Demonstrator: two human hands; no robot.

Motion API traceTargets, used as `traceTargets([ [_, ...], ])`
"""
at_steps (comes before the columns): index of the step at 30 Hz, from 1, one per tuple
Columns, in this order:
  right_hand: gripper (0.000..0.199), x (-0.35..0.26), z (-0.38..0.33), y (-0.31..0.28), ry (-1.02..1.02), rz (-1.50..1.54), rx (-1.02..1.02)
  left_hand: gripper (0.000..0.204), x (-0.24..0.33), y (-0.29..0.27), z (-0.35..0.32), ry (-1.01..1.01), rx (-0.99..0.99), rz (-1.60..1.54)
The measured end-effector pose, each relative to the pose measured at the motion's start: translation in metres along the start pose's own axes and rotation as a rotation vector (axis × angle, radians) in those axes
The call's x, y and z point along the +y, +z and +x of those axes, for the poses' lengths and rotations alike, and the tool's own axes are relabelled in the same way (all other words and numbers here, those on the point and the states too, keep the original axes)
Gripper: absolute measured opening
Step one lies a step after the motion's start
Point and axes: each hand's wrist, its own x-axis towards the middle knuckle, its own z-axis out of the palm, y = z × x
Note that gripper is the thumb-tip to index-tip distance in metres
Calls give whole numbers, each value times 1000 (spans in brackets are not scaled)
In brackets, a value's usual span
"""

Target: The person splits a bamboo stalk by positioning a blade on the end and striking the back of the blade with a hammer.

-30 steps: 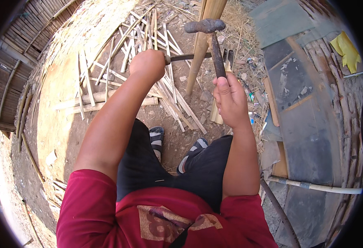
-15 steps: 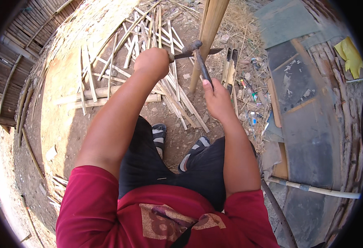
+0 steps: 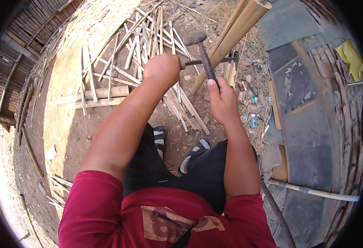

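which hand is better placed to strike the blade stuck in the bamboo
Right, most likely. The right hand grips the hammer by its handle, with the head raised just above the blade. The left hand is closed on the blade's handle end, steadying it against the bamboo pole.

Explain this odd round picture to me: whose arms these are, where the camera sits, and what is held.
The camera is worn on a person's head and looks down, so its wide lens bends the edges. The two bare arms are that person's own. The left hand grips a thin dark blade set against a bamboo pole that leans up from the dirt ground. The right hand holds a hammer by its handle, head raised above the blade. Split bamboo strips lie scattered on the ground, and sandalled feet show below.
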Motion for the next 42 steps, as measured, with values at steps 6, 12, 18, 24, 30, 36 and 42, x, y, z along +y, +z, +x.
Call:
traceTargets([
  [6, 37, 16, -5, -8, -6, 103, 87, 23, 2, -5, 5, 9, -18, -20],
  [12, 38, 12, -4, -15, 27, 59, 84, 25, -6, 12, 13, 8, 10, -66],
  [18, 36, 26, -1, 0, 118, -103, 12, 23, 2, 5, 16, -38, -37, 22],
  [24, 34, 1, -5, -15, -14, -1, 162, 23, -11, 21, 19, -44, -15, -65],
  [30, 35, 46, 4, 11, 62, -136, 23, 25, -4, 15, 19, -31, -32, -35],
  [36, 35, 0, -3, -11, -39, 72, 179, 22, -12, 17, 18, -19, -32, -46],
  [42, 32, 28, -3, -1, 107, -102, -50, 24, -7, 23, 16, -28, -37, -65],
])
